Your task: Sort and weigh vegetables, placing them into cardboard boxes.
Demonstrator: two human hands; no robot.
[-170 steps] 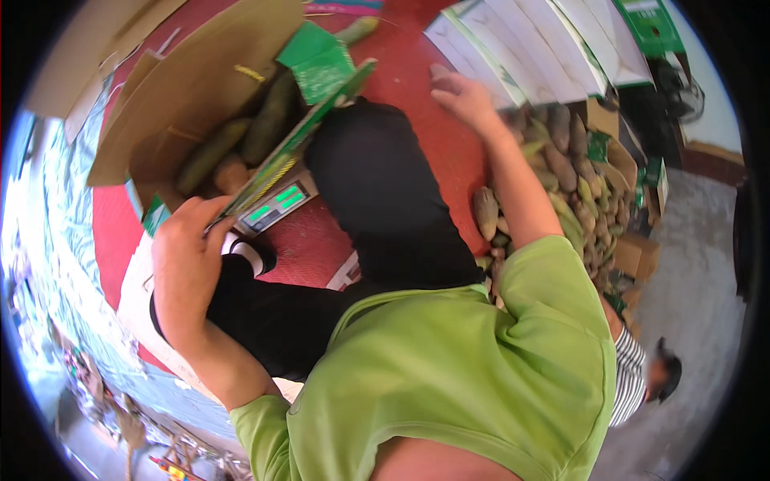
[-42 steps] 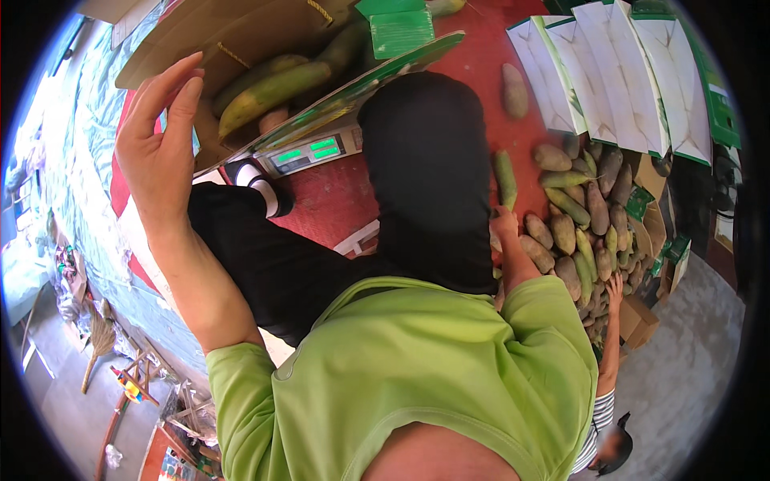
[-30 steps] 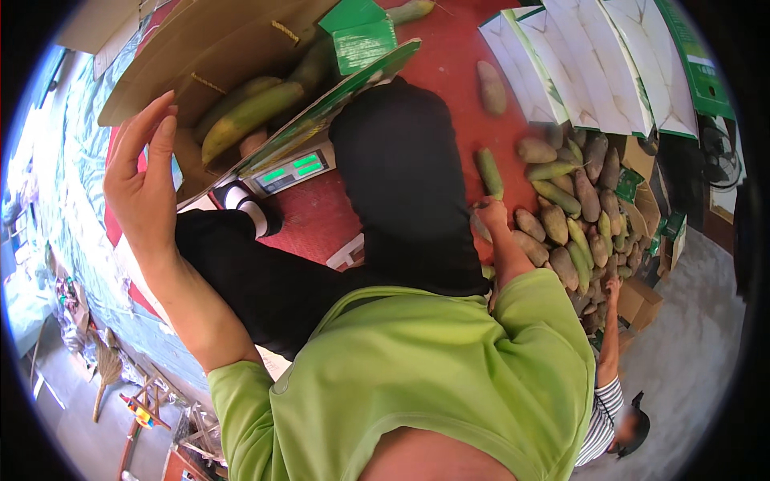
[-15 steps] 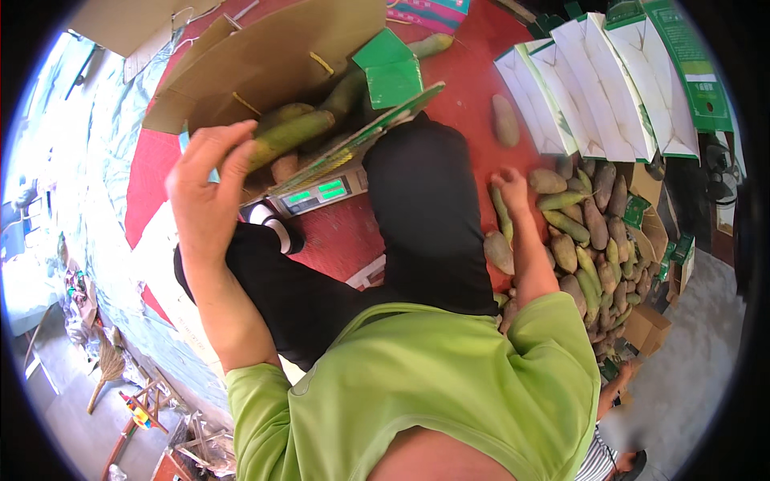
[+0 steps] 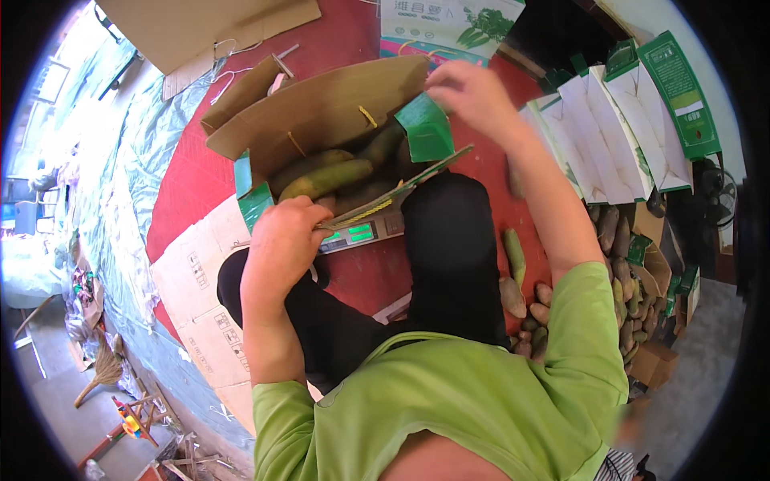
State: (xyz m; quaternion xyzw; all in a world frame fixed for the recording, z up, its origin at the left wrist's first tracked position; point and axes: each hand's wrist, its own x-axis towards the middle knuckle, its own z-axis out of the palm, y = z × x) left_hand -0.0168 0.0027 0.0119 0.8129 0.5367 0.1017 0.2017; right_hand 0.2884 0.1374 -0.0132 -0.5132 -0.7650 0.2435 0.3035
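An open cardboard carton (image 5: 321, 108) with green side flaps stands on a digital scale (image 5: 358, 234) in front of my knees. Inside lie several long green radishes (image 5: 329, 178), partly hidden by the carton's near panel. My left hand (image 5: 282, 240) is closed over the left end of that near panel, its fingers curled on the edge. At the carton's far right corner, my right hand (image 5: 473, 96) has thumb and fingers apart beside the tall brown panel and the green flap (image 5: 425, 128). No radish shows in either hand.
Several loose radishes (image 5: 513, 256) lie on the red floor covering right of my knee, with a larger pile (image 5: 626, 297) farther right. Folded white-and-green cartons (image 5: 609, 132) stand at the far right. Flattened cardboard (image 5: 204, 297) lies left; a printed box (image 5: 449, 28) stands beyond.
My right hand has moved from the radishes on the floor up to the carton's far right corner. My left hand has come down from above the carton's left side onto its near panel.
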